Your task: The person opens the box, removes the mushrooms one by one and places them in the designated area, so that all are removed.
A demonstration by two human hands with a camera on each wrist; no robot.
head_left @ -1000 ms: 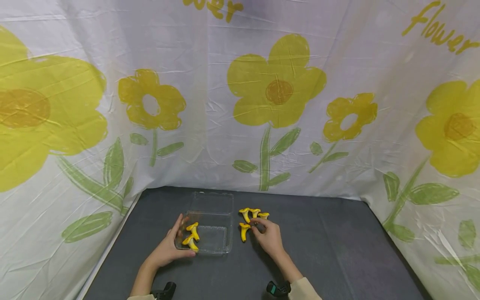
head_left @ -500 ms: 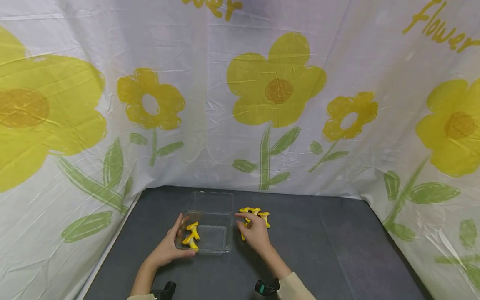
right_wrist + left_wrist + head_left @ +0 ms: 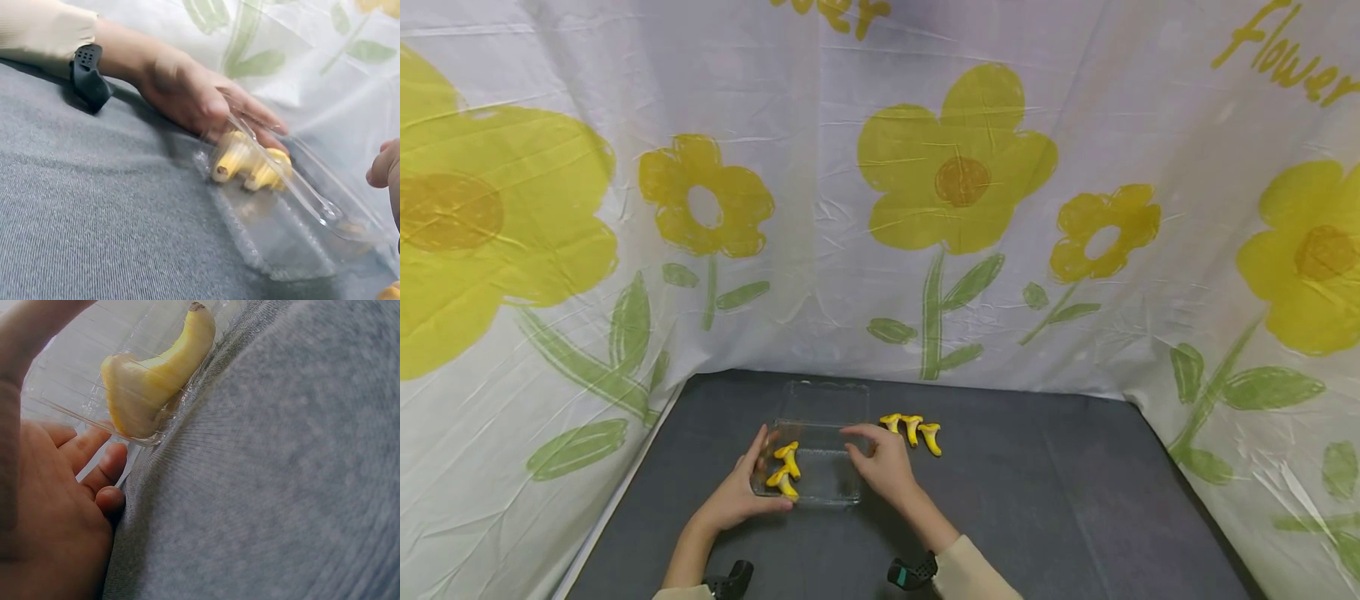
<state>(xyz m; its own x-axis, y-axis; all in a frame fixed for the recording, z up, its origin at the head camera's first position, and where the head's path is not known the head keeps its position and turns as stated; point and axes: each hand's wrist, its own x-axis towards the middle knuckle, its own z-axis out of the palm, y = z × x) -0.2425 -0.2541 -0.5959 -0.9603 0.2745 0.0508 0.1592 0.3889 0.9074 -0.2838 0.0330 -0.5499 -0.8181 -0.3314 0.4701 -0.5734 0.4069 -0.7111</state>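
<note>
A clear plastic clamshell box (image 3: 827,477) stands on the dark cloth with its lid folded back. My left hand (image 3: 741,492) holds the left end, thumb along the front wall and fingers on the far side. Two yellow chanterelle mushrooms (image 3: 787,458) lie inside near that hand; one chanterelle (image 3: 156,381) shows through the wall in the left wrist view. My right hand (image 3: 887,467) is over the box's right edge, thumb and forefinger curved and slightly apart. Cannot tell whether it holds anything; in the right wrist view only part of its fingers (image 3: 387,169) shows.
Three more chanterelles (image 3: 912,429) lie on the cloth right of the box, behind the right hand. A yellow piece (image 3: 391,292) is cut off at the right wrist view's corner. A white curtain (image 3: 820,333) with printed flowers borders the table.
My right hand has moved left from beside the chanterelles to the box's right edge. The front chanterelle on the cloth is no longer visible in the head view. My left hand stays at the box.
</note>
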